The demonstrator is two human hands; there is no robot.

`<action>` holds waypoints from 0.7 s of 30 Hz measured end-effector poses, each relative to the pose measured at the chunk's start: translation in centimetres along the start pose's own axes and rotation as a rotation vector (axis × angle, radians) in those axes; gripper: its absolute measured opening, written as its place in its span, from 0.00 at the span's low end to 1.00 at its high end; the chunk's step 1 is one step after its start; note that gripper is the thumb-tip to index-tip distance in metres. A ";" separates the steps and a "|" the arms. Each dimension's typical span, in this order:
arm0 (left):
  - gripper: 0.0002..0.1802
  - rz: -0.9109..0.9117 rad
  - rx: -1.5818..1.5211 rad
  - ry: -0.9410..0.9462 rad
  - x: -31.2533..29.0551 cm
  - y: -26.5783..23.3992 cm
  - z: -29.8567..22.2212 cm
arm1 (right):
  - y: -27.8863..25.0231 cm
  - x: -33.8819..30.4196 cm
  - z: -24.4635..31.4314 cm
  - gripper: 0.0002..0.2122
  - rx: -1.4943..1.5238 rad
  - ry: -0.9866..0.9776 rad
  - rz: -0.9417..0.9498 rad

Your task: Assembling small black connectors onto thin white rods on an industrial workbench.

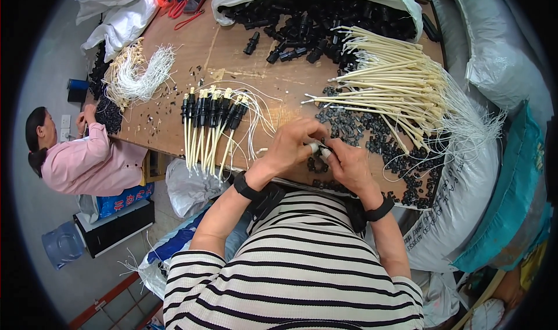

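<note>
Left hand [295,143] and right hand [351,166] pinched a small black piece [321,146]; right of their fingers, a white sack [459,211] bore dark lettering.

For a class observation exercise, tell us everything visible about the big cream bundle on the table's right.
The bundle is a loose heap of slim, cream, plastic-looking rods, fanning leftward. Fine white strands trail from their right ends past the table's edge. It lies across the brown table, touching small dark pieces.
</note>
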State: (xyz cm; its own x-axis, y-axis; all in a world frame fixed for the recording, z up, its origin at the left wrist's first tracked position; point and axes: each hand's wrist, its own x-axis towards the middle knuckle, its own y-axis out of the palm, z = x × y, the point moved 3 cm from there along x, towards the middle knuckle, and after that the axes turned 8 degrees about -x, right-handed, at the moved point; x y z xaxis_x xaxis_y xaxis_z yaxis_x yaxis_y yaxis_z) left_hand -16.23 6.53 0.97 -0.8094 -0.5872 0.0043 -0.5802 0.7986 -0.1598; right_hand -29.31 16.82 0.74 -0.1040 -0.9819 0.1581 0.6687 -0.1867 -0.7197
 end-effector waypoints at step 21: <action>0.27 -0.101 0.558 0.186 1.8 -1.3 2.8 | 0.6 -1.4 -2.0 0.06 0.399 0.405 -0.045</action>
State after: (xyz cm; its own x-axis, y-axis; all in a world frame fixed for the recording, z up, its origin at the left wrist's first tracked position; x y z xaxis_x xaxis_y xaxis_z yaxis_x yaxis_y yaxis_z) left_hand -16.69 4.09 -1.54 -0.7844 -0.5833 0.2111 -0.5604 0.5204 -0.6443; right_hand -30.25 18.06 -1.28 -0.3600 -0.9216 -0.1454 0.8751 -0.2795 -0.3951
